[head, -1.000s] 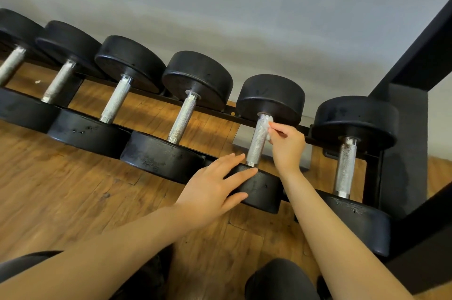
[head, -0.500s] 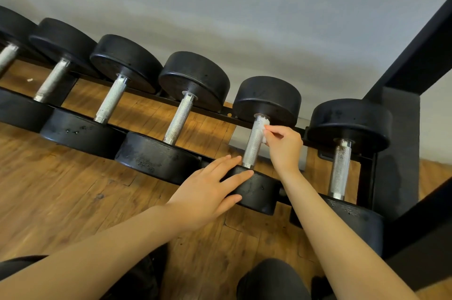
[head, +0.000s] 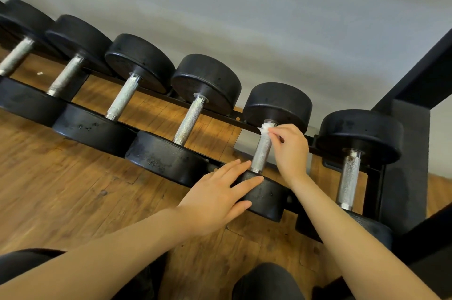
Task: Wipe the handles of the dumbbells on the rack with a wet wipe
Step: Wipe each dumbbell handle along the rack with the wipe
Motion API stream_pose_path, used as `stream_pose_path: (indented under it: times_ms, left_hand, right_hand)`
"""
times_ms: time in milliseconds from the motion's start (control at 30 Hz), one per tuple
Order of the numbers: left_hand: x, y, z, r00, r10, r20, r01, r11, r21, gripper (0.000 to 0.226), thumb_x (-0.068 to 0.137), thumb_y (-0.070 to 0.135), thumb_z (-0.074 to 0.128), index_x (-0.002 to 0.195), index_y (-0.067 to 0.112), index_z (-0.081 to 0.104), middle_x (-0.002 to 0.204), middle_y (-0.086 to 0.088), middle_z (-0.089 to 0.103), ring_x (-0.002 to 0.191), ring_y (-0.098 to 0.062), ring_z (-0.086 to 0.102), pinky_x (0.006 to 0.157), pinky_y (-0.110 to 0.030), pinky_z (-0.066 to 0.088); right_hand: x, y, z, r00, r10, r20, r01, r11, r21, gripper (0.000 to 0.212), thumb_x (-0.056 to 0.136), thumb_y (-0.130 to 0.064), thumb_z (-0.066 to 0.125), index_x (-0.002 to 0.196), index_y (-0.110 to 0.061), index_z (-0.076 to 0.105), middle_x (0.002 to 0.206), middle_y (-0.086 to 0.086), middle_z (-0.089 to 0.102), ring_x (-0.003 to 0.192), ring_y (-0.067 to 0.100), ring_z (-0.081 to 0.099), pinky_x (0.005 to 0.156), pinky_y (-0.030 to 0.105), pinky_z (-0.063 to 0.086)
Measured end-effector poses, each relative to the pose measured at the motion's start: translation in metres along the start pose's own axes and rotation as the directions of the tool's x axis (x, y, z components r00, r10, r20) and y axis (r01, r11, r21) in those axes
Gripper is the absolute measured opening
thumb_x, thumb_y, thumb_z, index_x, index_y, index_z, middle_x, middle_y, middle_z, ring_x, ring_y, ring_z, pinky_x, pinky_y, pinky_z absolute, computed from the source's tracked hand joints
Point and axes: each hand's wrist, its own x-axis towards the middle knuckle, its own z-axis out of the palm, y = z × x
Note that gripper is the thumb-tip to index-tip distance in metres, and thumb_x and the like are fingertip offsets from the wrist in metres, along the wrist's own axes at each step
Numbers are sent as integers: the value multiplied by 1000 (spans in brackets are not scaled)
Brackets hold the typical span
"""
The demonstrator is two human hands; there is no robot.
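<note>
At the rack's second dumbbell from the right, your right hand pinches the wet wipe, now bunched at the handle's twelve-o'clock end; your left hand, fingers straight, steadies the near head. Most of this handle looks still unwiped.

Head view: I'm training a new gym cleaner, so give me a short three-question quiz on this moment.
1. True or false: the left hand rests flat on the near black head of a dumbbell.
2. What does the right hand pinch at the top of the handle? A) wet wipe B) spray bottle C) brush
3. Fill in: counting from the rack's right end, that dumbbell is the ____.

Key: 1 true; 2 A, the wet wipe; 3 second.
</note>
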Motion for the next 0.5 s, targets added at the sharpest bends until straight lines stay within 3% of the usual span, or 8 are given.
stream_pose_path:
  times_ms: [167,333,500]
  left_hand:
    - [0,-7,7,991,64,-119,-55,995,80,57,97,54,16,151,35,20,159,-3,30,146,-23,30,103,-38,44]
    - [2,-11,7,979,113,-168,-97,990,103,57,97,54,21,150,33,26,155,-4,36,142,-24,38,97,-37,49]
    - [2,-11,6,975,129,-182,-105,985,135,57,97,53,25,148,30,31,151,-5,43,137,-24,45,90,-36,54]
  right_hand:
    - [4,0,-1,995,-80,57,85,992,-98,22,91,-16,64,110,-10,73,114,8,67,107,24,59,95,26,40]
    - [-2,-6,-11,920,-326,218,369,909,-194,25,80,-7,75,105,-3,73,109,14,68,103,33,59,85,38,51]
    - [5,-12,-7,965,-174,196,217,949,-227,28,88,-15,67,113,-3,70,117,14,65,110,29,55,95,30,42]
